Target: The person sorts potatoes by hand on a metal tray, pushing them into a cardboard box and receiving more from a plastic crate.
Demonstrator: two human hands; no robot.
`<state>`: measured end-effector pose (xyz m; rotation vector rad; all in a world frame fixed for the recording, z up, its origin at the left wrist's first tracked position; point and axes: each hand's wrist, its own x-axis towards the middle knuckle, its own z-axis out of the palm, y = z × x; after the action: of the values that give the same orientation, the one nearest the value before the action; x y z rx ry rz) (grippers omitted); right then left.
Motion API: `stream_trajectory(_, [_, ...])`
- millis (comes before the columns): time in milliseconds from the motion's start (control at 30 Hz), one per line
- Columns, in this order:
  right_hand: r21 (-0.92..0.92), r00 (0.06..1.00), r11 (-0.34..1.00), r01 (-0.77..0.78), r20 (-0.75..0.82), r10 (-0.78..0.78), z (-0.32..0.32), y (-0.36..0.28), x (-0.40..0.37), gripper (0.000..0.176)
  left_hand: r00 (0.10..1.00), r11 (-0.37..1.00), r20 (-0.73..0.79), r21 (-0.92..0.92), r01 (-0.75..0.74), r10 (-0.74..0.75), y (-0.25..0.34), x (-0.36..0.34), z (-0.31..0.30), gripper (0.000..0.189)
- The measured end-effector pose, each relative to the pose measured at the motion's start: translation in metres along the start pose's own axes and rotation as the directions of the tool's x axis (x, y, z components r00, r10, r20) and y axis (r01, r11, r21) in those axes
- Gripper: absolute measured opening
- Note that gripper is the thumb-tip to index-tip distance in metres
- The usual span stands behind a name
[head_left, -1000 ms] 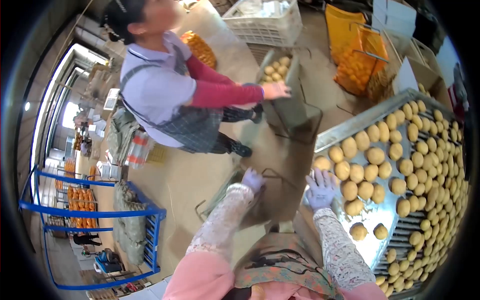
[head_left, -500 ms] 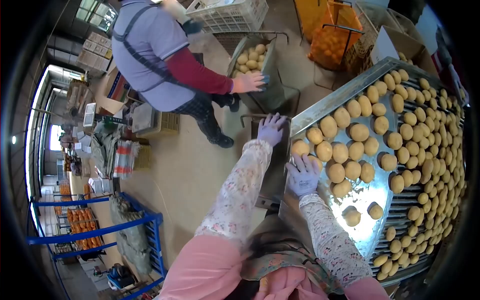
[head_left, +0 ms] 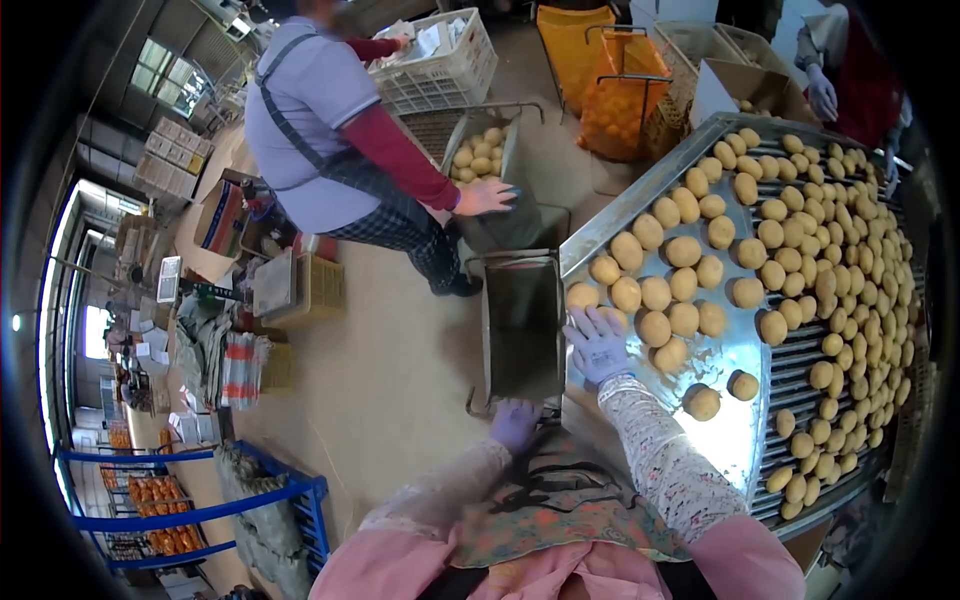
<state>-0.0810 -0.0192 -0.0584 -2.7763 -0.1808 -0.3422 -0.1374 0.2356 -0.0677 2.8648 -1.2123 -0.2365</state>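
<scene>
My left hand (head_left: 516,424), in a pale purple glove, is at the near rim of an upright bag (head_left: 524,330) hung on a metal frame; its fingers are curled at that edge. The bag's mouth gapes and its inside looks dark. My right hand (head_left: 597,345), gloved alike, lies with fingers spread on the metal chute (head_left: 735,430), against the lowest potatoes. Several round potatoes (head_left: 655,293) rest on the chute beyond it, and many more (head_left: 845,270) cover the rollers to the right.
A co-worker (head_left: 330,140) stands at the upper left, one hand by a bag of potatoes (head_left: 479,155). A white crate (head_left: 440,75) is behind. Orange net bags (head_left: 620,95) stand at the back. A second person (head_left: 855,75) is at the far right. A blue rack (head_left: 200,518) stands lower left.
My left hand has moved from the frame's far side to the near rim of the bag, whose mouth now shows wide. My right hand stays on the chute by the potatoes.
</scene>
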Motion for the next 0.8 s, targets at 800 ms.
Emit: stream_trajectory(800, [0.011,0.963,0.963,-0.269,-0.020,0.269,-0.114,0.033,-0.226,0.039,0.858,0.830,0.510,-0.504,0.240,0.061,-0.046,0.054,0.018,0.042])
